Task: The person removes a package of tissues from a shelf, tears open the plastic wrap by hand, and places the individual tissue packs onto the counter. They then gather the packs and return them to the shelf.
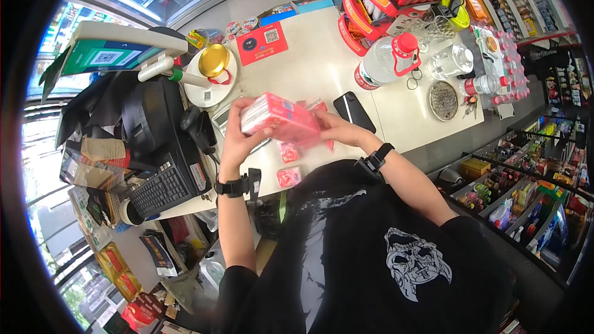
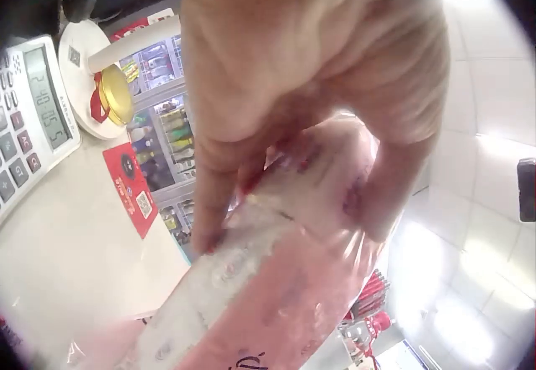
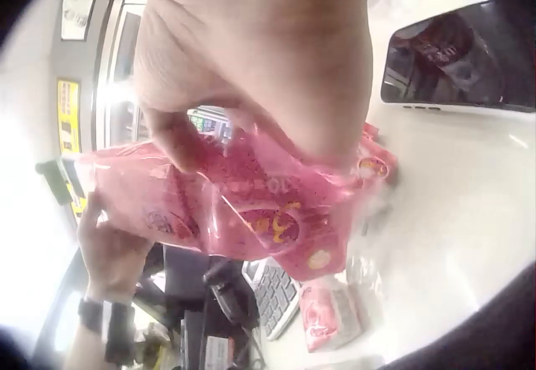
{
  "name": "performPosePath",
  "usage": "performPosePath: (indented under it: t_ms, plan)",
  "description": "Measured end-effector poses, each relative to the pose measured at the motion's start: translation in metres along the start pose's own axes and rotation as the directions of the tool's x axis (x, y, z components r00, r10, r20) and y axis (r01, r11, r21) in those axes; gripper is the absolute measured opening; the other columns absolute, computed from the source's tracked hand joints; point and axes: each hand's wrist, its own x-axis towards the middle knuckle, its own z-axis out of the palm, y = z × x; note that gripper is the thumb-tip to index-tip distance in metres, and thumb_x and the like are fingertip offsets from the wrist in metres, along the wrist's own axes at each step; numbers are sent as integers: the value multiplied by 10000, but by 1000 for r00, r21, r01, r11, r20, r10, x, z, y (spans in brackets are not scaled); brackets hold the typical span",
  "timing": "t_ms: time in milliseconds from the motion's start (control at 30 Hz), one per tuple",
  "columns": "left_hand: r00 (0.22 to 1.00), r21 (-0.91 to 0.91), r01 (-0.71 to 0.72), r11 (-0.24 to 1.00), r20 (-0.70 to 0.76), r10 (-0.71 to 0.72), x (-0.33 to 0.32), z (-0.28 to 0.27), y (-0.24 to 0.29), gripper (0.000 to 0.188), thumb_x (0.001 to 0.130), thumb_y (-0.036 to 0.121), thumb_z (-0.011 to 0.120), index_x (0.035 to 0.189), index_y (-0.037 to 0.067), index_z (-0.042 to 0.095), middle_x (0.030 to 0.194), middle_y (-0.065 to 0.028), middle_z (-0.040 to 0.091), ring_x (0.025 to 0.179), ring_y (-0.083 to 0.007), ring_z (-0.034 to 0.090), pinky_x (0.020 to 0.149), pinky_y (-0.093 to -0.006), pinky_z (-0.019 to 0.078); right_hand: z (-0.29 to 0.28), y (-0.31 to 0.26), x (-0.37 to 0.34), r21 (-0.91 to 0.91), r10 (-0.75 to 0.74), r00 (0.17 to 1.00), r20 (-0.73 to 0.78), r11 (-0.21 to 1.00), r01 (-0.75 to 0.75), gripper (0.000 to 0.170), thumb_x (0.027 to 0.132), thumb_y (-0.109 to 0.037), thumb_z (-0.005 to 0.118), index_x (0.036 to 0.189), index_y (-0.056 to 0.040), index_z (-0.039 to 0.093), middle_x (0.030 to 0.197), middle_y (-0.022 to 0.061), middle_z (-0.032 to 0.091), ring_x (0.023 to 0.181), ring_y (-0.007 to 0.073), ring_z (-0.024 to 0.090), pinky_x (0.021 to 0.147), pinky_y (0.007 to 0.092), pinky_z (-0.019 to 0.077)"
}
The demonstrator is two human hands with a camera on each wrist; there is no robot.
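Note:
Over the counter, a pink plastic-wrapped pack (image 1: pixel 283 119) of pale, tightly stacked contents is held between both hands. My left hand (image 1: pixel 237 131) grips its left end, thumb on the near side and fingers on the far side. At the other end, my right hand (image 1: pixel 344 131) pinches the loose, crinkled pink film (image 3: pixel 251 194) between thumb and fingers. Small pink packets (image 1: pixel 289 177) lie on the counter below, some partly hidden by the big pack. A black phone (image 1: pixel 354 111) lies just beyond the right hand.
A calculator (image 2: pixel 42 110) sits beside the left hand, near a handheld scanner (image 1: pixel 199 128) and a keyboard (image 1: pixel 162 188). Farther back are a red QR card (image 1: pixel 262 43) and a gold-topped white stand (image 1: pixel 215 62). Right of them stand a large water bottle (image 1: pixel 387 62) and a red display rack (image 1: pixel 371 9).

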Motion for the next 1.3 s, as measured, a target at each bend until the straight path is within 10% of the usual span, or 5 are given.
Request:
performPosePath:
  t_ms: [133, 467, 1000, 1167, 1300]
  plan:
    - [1000, -195, 0, 981, -27, -5, -21, -19, 3, 754, 736, 48, 856, 1381, 47, 465, 1337, -104, 589, 1244, -193, 581, 1072, -346, 470, 1, 1, -2, 10, 92, 995, -44, 996, -92, 717, 867, 67, 578, 1549, -6, 370, 1428, 165, 567, 1302, 224, 588, 1071, 328, 495]
    - [984, -496, -12, 868, -160, -78, -56, -25, -18, 761, 784, 47, 811, 1439, 51, 424, 1303, -78, 614, 1240, -218, 613, 1070, -390, 498, 43, -6, -6, -250, -293, 955, -38, 928, 275, 693, 828, -28, 800, 1445, -35, 484, 1342, 132, 610, 1231, 216, 632, 1049, 383, 528]
    - [919, -501, -176, 847, -393, -42, -97, -63, 0, 762, 851, 253, 842, 1464, 54, 435, 1386, -104, 591, 1302, -257, 577, 1120, -443, 472, 3, 5, -31, -280, -366, 894, -258, 914, 293, 383, 888, 15, 738, 1207, -29, 531, 1143, 31, 647, 1050, 117, 638, 903, 299, 537]
    - [948, -465, -116, 878, -315, -41, -104, -79, -12, 752, 888, 259, 780, 1514, 62, 411, 1468, -127, 557, 1369, -291, 531, 1164, -497, 420, -9, 13, -32, -690, 148, 921, -360, 622, -370, 501, 847, -200, 815, 1205, 9, 533, 1006, 158, 677, 923, 213, 704, 825, 324, 562]
    - [944, -606, -126, 785, -317, -93, -107, -73, -24, 733, 876, 277, 785, 1493, 71, 448, 1456, -125, 570, 1363, -299, 535, 1166, -505, 412, -18, 43, -30, -816, -79, 919, -386, 494, -300, 416, 896, -288, 720, 1156, 15, 601, 1064, 276, 684, 891, 406, 706, 805, 432, 569]
